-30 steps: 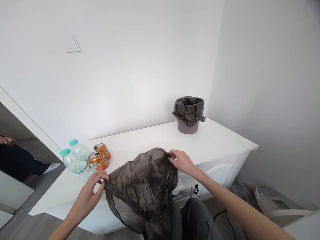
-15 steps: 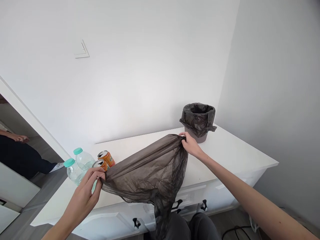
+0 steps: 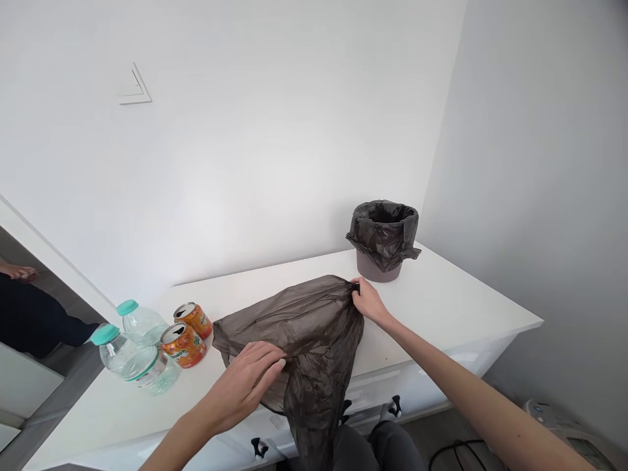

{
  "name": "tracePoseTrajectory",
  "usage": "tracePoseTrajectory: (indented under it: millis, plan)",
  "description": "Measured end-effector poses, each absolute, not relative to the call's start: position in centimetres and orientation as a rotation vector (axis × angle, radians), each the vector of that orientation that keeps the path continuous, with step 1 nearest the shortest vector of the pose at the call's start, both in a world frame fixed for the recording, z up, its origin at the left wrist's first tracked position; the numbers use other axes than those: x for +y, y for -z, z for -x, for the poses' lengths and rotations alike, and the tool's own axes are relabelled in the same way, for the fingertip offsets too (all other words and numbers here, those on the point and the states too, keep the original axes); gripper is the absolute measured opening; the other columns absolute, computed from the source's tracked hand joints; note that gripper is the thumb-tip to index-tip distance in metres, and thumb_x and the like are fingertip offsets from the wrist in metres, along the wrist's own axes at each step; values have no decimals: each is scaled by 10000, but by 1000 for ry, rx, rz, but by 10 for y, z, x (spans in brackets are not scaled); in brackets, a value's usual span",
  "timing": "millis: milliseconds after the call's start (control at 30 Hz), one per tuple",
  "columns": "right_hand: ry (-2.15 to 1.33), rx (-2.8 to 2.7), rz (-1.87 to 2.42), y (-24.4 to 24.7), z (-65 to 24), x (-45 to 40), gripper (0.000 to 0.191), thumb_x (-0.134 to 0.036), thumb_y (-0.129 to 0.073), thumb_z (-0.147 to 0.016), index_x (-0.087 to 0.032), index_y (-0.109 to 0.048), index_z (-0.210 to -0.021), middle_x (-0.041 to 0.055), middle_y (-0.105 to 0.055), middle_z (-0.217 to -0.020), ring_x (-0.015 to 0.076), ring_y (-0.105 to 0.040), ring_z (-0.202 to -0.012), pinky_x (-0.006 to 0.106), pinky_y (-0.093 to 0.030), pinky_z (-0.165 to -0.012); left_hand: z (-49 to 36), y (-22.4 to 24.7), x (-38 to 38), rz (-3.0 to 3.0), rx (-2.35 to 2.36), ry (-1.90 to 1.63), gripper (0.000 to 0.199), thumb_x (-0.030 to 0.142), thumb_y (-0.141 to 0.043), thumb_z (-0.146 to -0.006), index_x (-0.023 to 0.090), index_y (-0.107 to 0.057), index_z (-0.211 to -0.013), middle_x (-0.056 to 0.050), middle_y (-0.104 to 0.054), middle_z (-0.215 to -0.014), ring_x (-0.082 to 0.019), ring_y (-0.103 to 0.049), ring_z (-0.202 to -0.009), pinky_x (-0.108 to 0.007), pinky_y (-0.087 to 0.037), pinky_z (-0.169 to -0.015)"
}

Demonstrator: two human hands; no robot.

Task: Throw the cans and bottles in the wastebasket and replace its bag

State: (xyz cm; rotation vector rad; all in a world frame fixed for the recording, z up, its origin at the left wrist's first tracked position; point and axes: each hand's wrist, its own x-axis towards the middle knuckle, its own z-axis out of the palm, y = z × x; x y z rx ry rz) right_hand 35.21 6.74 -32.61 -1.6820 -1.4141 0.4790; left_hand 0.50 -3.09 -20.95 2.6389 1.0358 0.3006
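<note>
A thin, translucent dark trash bag (image 3: 318, 340) is stretched between my hands over the white dresser, its lower end hanging past the front edge. My right hand (image 3: 367, 301) is closed around the bunched upper right part of the bag. At the bag's middle left, my left hand (image 3: 248, 379) pinches a fold between thumb and fingers, the fingertips partly hidden by the plastic. The bag's left corner sticks out loose beyond that hand. Behind my right hand stands a small brown bin (image 3: 380, 265) lined with another dark bag (image 3: 385, 239).
Two orange soda cans (image 3: 186, 347) with opened tops stand left of the bag. Beside them are clear plastic bottles (image 3: 142, 360) with teal caps. The white dresser (image 3: 441, 307) meets the wall behind. Another person's hand (image 3: 19, 271) shows at far left.
My left hand has let the bag's left corner go and moved right to a fold nearer the middle. The bag is less stretched. The cans and bottles show more fully.
</note>
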Motion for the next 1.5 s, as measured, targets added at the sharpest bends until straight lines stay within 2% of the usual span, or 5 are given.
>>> tracePoseTrajectory:
  millis: [233,433,600,1267,1500]
  plan:
    - [-481,-1401,1799,333,-377,54,402,-131,-421,-873,-135,-594,-1236,161,-652,-1224,278,-623,-1162,407,-494,-998,13,229,7,-2613,1164,-2,734,458,-265,-1086,224,-676,-526,-21,-701,-1185,-194,-661,-1086,-328,-446,-1060]
    - [-53,-1694,1627,309,-346,30,466,-245,-424,-980,-165,-519,-1429,167,-522,-1449,301,-491,-1356,468,-407,-1145,-17,262,13,-2802,1191,-430,388,482,-406,-1054,249,-710,-1117,-63,-657,-1343,-254,-581,-1273,-415,-482,-1077]
    - [-8,-2063,1640,321,-324,24,588,-512,-309,-1067,-185,-491,-1521,142,-417,-1617,352,-228,-1553,583,-159,-1260,-30,320,16,-2836,1318,-357,612,540,-386,-1051,330,-297,-1618,-40,-359,-1674,-298,-294,-1553,-526,-347,-1223]
    - [-204,-2081,1880,370,-344,44,705,-649,-144,-1042,-299,-315,-1629,18,-200,-1722,258,-108,-1600,540,-3,-1285,38,322,-48,-3167,737,-144,1038,483,-761,-794,252,-220,-1649,-69,-343,-1669,-341,-365,-1520,-506,-406,-1205]
    - [-241,-2033,1967,367,-335,35,712,-636,-136,-1046,-273,-312,-1632,15,-179,-1726,255,-85,-1603,499,-11,-1292,19,354,-42,-3054,941,-579,870,-47,-410,-796,336,-405,-1578,0,-552,-1537,-219,-469,-1467,-439,-440,-1188]
